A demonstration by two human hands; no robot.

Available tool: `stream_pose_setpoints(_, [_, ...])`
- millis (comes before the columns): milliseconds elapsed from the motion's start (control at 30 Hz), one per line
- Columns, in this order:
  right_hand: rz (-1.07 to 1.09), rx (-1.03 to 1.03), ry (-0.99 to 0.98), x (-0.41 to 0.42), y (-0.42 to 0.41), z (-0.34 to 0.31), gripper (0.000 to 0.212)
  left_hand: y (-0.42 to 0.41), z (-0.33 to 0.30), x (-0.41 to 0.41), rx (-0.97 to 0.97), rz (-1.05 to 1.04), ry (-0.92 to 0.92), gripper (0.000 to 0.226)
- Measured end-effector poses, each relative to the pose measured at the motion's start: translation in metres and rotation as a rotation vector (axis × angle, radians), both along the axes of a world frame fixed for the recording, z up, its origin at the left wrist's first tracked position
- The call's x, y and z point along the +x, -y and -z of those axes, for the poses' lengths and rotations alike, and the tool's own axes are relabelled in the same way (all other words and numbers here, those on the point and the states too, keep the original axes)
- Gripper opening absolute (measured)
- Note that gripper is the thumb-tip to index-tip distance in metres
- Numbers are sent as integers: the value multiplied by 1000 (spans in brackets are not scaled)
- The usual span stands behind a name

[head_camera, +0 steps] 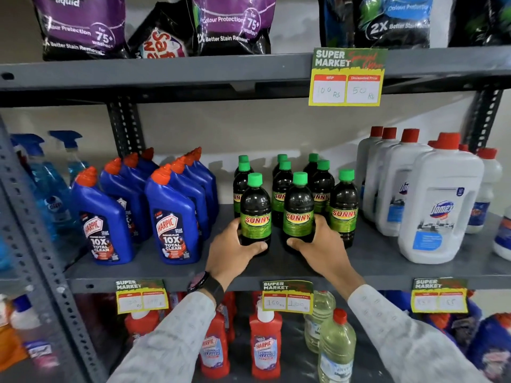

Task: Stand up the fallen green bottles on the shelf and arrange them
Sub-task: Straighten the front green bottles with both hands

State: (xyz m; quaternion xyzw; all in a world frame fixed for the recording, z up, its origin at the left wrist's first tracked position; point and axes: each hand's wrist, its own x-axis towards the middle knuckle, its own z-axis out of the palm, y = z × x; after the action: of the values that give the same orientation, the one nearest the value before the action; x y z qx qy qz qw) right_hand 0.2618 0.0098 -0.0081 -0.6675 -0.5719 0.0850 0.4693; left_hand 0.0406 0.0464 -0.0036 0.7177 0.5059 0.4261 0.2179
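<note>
Hands [232, 246] on upright green bottles [255, 214]; shelf [387, 261] edge near

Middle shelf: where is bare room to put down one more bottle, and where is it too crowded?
Bare shelf shows in front of the rightmost green bottle, up to the big white jug. A narrower strip lies between the blue bottles and the left hand. The green cluster and the gap between both hands, with the right hand, are crowded.

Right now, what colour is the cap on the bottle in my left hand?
Bright green, clearest in the head view: the cap tops the dark bottle the left hand grips.
</note>
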Motion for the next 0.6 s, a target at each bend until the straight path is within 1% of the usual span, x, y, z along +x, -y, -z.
stream_pose_setpoints(200, [-97,-14,-5,0,13,6,83,20,9,-23,46,16,50,76])
stream_pose_setpoints(367, [-134,17,-9,2,22,10,89,31,16,-36,53,72,106,78])
stream_pose_setpoints(500, [-245,4,-118,9,23,12,87,30,15,-40,21,131,118,86])
stream_pose_setpoints(600, [-265,0,-154,11,19,13,87,29,16,-42,15,145,102,84])
